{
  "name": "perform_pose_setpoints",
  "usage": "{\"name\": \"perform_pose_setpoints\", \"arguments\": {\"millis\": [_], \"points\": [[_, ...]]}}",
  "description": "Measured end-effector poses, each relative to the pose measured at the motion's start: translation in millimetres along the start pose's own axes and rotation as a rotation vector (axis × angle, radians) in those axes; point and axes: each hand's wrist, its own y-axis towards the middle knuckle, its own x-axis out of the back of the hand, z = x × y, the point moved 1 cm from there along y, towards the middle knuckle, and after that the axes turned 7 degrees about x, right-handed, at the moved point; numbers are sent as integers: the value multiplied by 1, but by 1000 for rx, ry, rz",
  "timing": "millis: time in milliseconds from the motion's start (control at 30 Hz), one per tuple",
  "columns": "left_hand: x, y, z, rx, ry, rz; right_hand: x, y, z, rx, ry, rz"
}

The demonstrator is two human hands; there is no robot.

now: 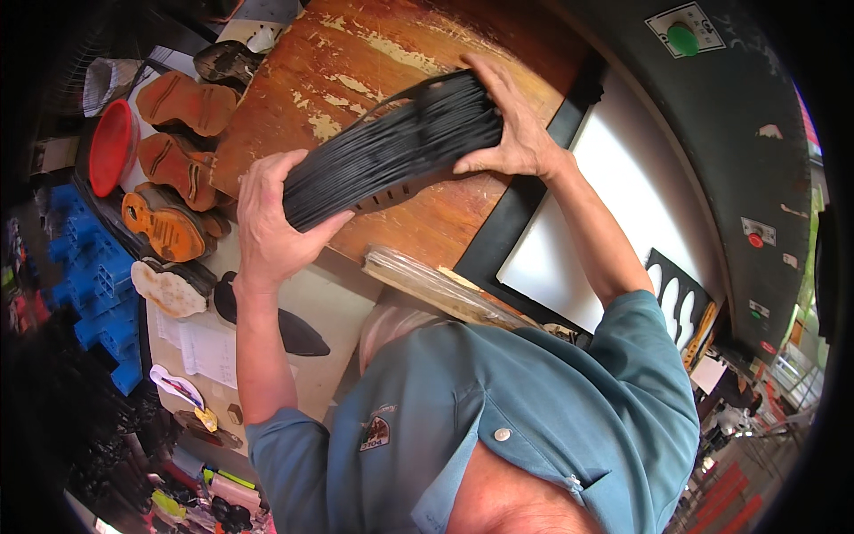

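Between my hands is a thick stack of thin black sheets [391,147], its many edges turned up toward me and lying at a slant. My left hand [271,209] grips the stack's left end, with the thumb on the near side and the fingers beyond. At the opposite end my right hand [516,125] is closed round it, thumb and fingers spread across the end. Below the stack is a worn wooden board [436,231] with chipped paint. A dark slotted edge [382,198] shows beneath the stack; I cannot tell whether the stack touches the board.
Several shoes with orange or pale soles [169,236] line the left, beside a red bowl [111,147] and blue crates [93,285]. A black sole-shaped piece [301,335] lies near my left forearm. Right of the board are a white panel [614,196] and a dark machine with a green button [683,38].
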Motion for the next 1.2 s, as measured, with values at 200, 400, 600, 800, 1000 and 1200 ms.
{"name": "perform_pose_setpoints", "arguments": {"millis": [200, 400, 600, 800, 1000, 1200], "points": [[10, -11, -4, -94, 63, -84, 2, -3, 15, 167, 34, -26], [19, -9, -3, -22, 161, 26, -5, 2, 13, 169, 0, 90], [16, -4, -1, -83, 150, 3, -2, 7, 24, 198, -63, 174], [13, -7, 5, -86, 95, 17, 4, 15, 40, 211, -212, 338], [17, -16, 13, 38, 90, -64, -6, 24, 54, 155, -161, 349], [17, -32, 14, -55, 80, -122, -7, 25, 66, 307, -199, 181]]}}
